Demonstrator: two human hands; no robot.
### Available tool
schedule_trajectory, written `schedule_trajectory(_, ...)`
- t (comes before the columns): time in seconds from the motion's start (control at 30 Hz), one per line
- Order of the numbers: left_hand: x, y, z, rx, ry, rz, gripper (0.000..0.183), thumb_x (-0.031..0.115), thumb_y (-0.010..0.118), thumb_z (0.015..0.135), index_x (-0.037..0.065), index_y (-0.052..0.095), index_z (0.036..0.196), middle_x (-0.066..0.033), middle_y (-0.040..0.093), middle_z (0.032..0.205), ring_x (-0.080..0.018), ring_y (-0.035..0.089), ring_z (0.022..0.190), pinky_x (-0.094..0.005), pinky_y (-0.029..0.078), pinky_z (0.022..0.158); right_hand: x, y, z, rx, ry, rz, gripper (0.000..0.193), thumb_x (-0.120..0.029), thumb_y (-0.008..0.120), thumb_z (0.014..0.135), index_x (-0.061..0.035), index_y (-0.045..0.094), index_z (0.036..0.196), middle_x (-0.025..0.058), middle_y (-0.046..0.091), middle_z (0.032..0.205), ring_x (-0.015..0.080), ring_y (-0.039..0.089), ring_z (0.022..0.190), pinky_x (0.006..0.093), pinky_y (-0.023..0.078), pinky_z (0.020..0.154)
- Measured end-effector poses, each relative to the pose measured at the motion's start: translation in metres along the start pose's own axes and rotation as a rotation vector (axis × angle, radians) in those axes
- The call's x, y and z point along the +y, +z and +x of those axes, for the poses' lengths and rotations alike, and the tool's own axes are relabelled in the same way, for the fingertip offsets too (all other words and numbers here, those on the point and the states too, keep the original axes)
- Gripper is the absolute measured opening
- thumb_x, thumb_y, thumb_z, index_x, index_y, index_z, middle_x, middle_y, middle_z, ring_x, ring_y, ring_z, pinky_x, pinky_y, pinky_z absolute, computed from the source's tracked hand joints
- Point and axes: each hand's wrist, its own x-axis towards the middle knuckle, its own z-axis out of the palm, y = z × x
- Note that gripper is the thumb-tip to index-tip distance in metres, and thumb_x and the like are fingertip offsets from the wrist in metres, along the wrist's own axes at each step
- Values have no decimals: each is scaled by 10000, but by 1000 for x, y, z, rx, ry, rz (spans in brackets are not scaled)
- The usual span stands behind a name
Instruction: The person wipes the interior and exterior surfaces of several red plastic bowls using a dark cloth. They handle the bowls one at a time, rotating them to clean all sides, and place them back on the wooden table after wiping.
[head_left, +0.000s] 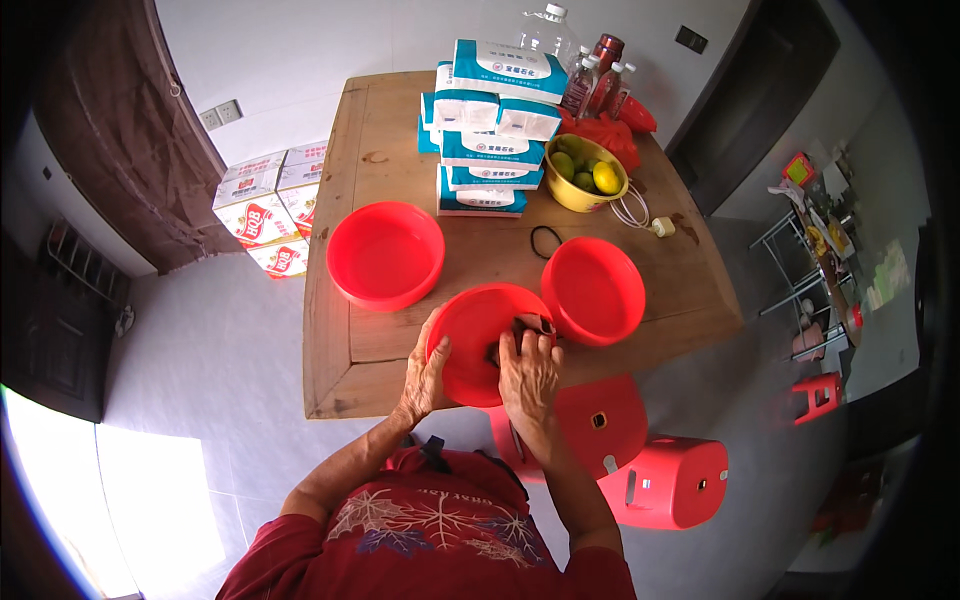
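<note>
A red plastic basin (468, 325) is at the near edge of the wooden table, tilted toward me. My left hand (425, 375) grips its left rim, thumb over the inside. Inside the basin, my right hand (530, 378) presses a dark, crumpled cloth (534, 323) against the right part of the wall, fingers bent over it. Part of the cloth is hidden under the fingers. Another red basin (386, 255) sits to the left, and a third red basin (598, 290) is close on the right, beside the held one.
Stacked tissue packs (490, 150) stand at the table's far side, near a yellow bowl (590, 198) of green and yellow fruit. A white charger (662, 227) and a black band (546, 241) lie on the wooden table (375, 160). Red stools (672, 485) stand below right; cartons (262, 205) are left.
</note>
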Motion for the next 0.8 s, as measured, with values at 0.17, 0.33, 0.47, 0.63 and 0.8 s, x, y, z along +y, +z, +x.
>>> schedule_trajectory(0.17, -9, 0, 4, 96, -70, -111, 557, 393, 423, 969, 35, 346, 1389, -144, 495, 1294, -211, 436, 1202, -335, 332, 1026, -17, 10, -6, -108, -83, 419, 540, -120, 655, 704, 0, 491, 1204, 217, 462, 1213, 366, 507, 1034, 464, 460, 826)
schedule_trajectory(0.33, -14, -4, 5, 19, -101, -146, 499, 343, 421, 976, 28, 386, 1360, -136, 533, 1244, -198, 467, 1169, -324, 345, 1009, -25, 20, 11, -159, -328, 941, 541, -59, 596, 736, 10, 434, 1247, 240, 448, 1224, 386, 467, 1118, 442, 422, 930)
schedule_trajectory(0.47, -18, -1, 7, 86, -63, -125, 439, 234, 441, 962, 27, 399, 1347, -81, 566, 1157, -145, 495, 1061, -275, 377, 947, -14, 27, 33, -112, -357, 730, 510, -35, 594, 718, 10, 440, 1202, 201, 483, 1157, 362, 494, 1080, 419, 448, 878)
schedule_trajectory(0.63, -19, 5, 6, 162, 14, -149, 466, 197, 453, 954, 27, 359, 1377, -70, 541, 1184, -131, 490, 1025, -268, 399, 911, 22, 40, 30, -85, -329, 375, 389, -80, 565, 772, -27, 513, 1154, 174, 514, 1182, 307, 532, 1058, 393, 481, 806)
schedule_trajectory(0.8, -18, 23, 12, 95, -36, -187, 517, 290, 471, 967, 37, 334, 1396, -85, 520, 1237, -147, 479, 1087, -287, 381, 964, 51, 46, 17, -84, -350, 312, 406, -78, 578, 765, -31, 545, 1167, 186, 513, 1200, 313, 526, 1078, 399, 480, 838)
